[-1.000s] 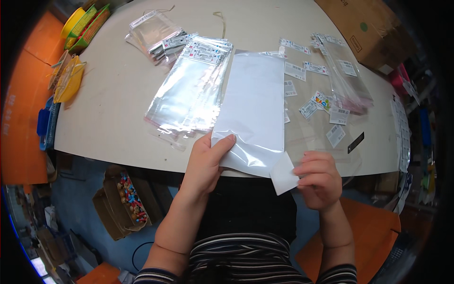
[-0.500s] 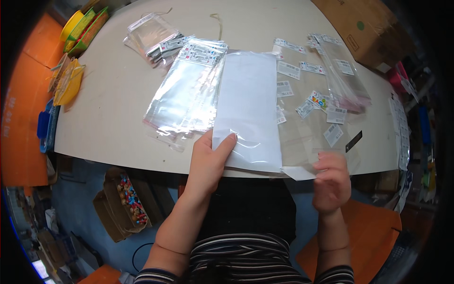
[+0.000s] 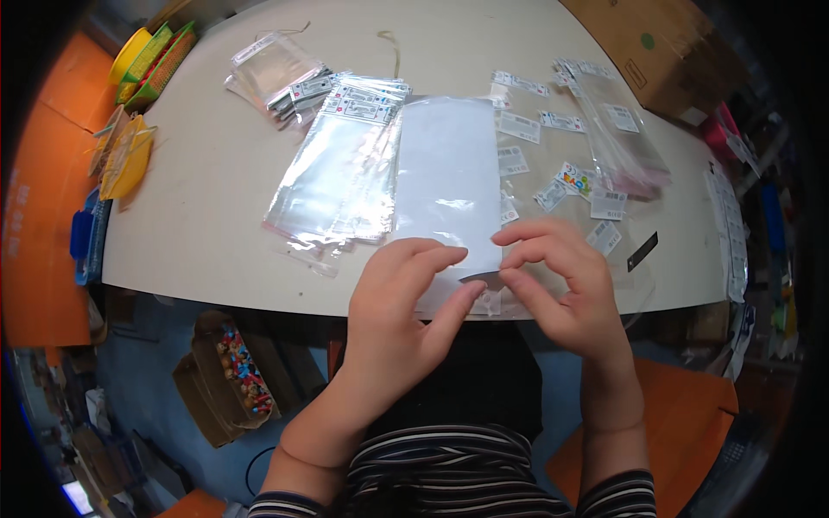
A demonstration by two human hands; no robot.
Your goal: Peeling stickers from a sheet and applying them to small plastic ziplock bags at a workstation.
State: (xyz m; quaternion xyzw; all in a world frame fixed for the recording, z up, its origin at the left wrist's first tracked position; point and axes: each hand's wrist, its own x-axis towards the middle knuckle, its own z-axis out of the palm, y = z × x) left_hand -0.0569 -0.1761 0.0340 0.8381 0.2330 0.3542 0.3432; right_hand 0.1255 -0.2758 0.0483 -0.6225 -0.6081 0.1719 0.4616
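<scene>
The glossy white sheet (image 3: 446,181) lies lengthwise on the table (image 3: 199,216), stretching away beyond both hands. The left hand (image 3: 401,298) is at its near end, thumb and forefinger slightly apart; the right hand (image 3: 566,285) is at the near right corner, fingertips close to the thumb. Whether either pinches it, I cannot tell.

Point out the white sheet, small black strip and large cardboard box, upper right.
White sheet (image 3: 447,177): head view, middle of its face.
Small black strip (image 3: 642,252): head view, its middle.
Large cardboard box (image 3: 667,57): head view, its brown side.
</scene>
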